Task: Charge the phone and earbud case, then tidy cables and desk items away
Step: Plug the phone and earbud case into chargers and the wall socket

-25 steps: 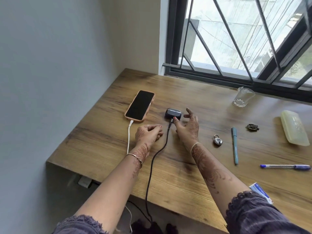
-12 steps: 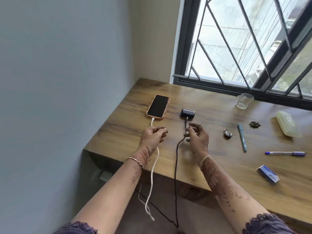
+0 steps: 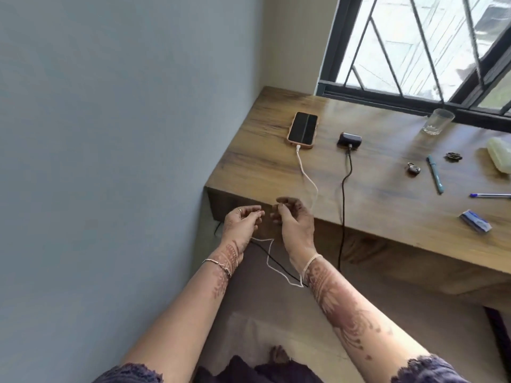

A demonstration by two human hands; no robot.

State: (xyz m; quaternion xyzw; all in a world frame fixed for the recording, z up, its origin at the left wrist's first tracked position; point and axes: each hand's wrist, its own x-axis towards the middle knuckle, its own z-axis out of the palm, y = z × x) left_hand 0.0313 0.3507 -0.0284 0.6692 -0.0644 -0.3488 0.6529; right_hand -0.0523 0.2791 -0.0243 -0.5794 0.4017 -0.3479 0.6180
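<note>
1. Leave phone (image 3: 302,130) and case (image 3: 349,139) plugged in near the desk's (image 3: 373,189) left end, with white cable (image 3: 305,175) and black cable (image 3: 343,194) dropping over its front edge.
2. Note left hand (image 3: 242,221) curled below that edge, seemingly pinching the white cable; cannot tell what the loosely curled right hand (image 3: 296,219) grips.
3. Gather slack gently under the desk; avoid tugging either plug loose.

phone (image 3: 302,129) left of earbud case (image 3: 349,139), on desk (image 3: 373,194)

phone (image 3: 303,130) peach case | white cable (image 3: 305,175) | black cable (image 3: 343,194) | desk (image 3: 373,194) brown woodgrain | pen (image 3: 435,174) teal
</note>
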